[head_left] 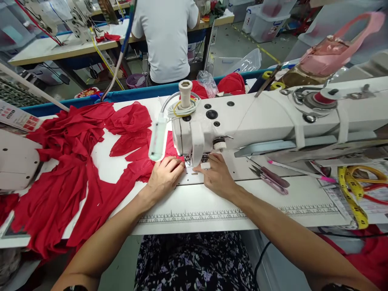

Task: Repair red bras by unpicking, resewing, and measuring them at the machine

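Two bare hands are working at the needle end of a white sewing machine [242, 117]. The left hand [165, 177] is lying open and palm down, its fingers stretching flat and pressing a red fabric piece [139, 166] onto the machine bed just left of the presser foot [188, 160]. The right hand [216, 177] is resting just right of the foot with its fingers loosely curling, fingertips touching a small white tag [205, 165]; whether it is pinching the tag or only pressing it down is not possible to tell. The red fabric piece is trailing from under the foot leftward and down over the front edge of the white table [212, 200], where a printed ruler [194, 217] is running along the edge. More red cut pieces [66, 153] are lying heaped on the left of the table, touching the trailing piece. A lamp on a bent neck [158, 141] is hanging beside the machine head, above the left hand. Purple thread snips [271, 178] are lying near the right hand, a pink-tipped pen [303, 172] is lying beyond them, and a yellow tape measure [353, 198] is curling at the far right. Behind the table a person in a white shirt [166, 36] is sitting at another bench, facing away.
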`<state>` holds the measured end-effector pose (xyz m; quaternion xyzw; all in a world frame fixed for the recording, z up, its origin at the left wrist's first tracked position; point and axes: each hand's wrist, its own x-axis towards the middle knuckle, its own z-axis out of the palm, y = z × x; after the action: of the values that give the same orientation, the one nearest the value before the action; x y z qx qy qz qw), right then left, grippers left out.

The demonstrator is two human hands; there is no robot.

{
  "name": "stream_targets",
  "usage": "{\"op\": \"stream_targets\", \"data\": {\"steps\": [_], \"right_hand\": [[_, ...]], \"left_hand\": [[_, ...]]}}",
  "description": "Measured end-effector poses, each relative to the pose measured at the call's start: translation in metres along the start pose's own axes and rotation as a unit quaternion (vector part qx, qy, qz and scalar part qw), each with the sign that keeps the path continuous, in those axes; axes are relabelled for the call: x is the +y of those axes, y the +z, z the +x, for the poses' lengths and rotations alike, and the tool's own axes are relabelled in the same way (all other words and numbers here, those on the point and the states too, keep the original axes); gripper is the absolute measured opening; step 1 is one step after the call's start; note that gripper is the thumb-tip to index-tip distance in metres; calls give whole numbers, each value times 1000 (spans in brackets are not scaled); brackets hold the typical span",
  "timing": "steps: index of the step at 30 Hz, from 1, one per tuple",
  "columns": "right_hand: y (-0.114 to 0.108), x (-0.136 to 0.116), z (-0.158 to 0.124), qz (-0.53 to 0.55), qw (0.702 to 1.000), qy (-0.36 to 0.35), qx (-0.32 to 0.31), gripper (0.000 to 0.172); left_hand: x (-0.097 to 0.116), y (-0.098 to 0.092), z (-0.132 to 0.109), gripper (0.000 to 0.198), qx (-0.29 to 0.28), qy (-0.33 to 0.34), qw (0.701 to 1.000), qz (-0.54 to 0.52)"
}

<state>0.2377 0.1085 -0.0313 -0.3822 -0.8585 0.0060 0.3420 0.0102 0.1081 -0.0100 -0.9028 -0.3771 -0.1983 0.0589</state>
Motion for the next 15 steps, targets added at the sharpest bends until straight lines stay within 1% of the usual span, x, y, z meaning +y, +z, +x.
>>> {"op": "stream_targets", "data": {"steps": [3,5,7,9,10,11,12,13,14,15], "right_hand": [[1,0,0,19,1000,11,22,39],[1,1,0,21,999,12,32,42],[2,0,0,23,999,9,31,45],[1,-2,0,34,999,3,26,46],[0,-4,0,41,999,-3,21,45],[-2,-7,0,50,999,-10,15,43],[-5,-12,1,61,998,-17,7,42],[-8,-18,3,73,997,-26,-4,42],[-12,-25,5,89,995,-36,-17,42],[-16,-33,7,108,993,-42,-26,44]], "left_hand": [[2,-12,-14,17,-36,-19,999,-24],[7,-19,-28,18,-48,-46,997,-48],[16,-24,-42,17,-35,-86,993,-68],[26,-27,-52,14,-3,-131,986,-105],[30,-30,-55,15,14,-161,977,-137],[34,-34,-57,15,29,-200,963,-179],[36,-39,-58,14,39,-248,940,-231],[37,-46,-59,15,46,-300,907,-291],[37,-53,-58,17,50,-350,864,-359],[37,-61,-58,20,50,-391,812,-430]]}}
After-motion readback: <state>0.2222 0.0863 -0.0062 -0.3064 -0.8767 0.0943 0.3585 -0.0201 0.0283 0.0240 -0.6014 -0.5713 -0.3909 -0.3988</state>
